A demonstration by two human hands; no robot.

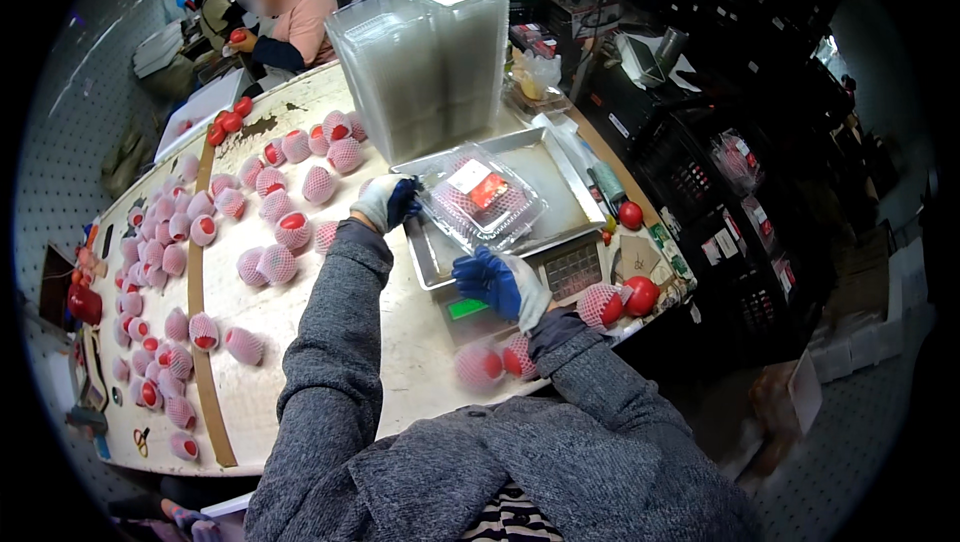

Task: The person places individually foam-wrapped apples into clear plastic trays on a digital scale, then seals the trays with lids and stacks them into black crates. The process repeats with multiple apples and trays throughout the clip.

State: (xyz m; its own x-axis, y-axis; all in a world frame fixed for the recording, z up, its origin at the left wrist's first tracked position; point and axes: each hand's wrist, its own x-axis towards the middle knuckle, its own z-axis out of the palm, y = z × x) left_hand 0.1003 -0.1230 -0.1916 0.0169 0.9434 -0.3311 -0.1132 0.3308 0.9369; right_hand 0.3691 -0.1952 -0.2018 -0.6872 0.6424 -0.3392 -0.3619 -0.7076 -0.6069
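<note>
A clear plastic clamshell box (pixel 482 200) with a white and red label lies tilted over a metal tray (pixel 580 187). Net-wrapped fruit shows through its lid. My left hand (pixel 388 202), in a blue and white glove, has its fingers curled at the box's left edge. At the near edge of the box is my right hand (pixel 503 285), gloved alike, its blue fingers stretched out to the left. Below that hand is a scale (pixel 570 270) with keys and a lit green display, partly covered by the hand. How firmly either hand touches the box is hard to see.
Many red fruits in pink foam nets (pixel 275 264) are spread over the left of the table (pixel 330 367). A tall stack of clear boxes (pixel 425 72) stands behind the tray. Bare red fruit (pixel 640 295) lies at the right edge, near black crates (pixel 715 182). A co-worker (pixel 300 22) sits at the far left.
</note>
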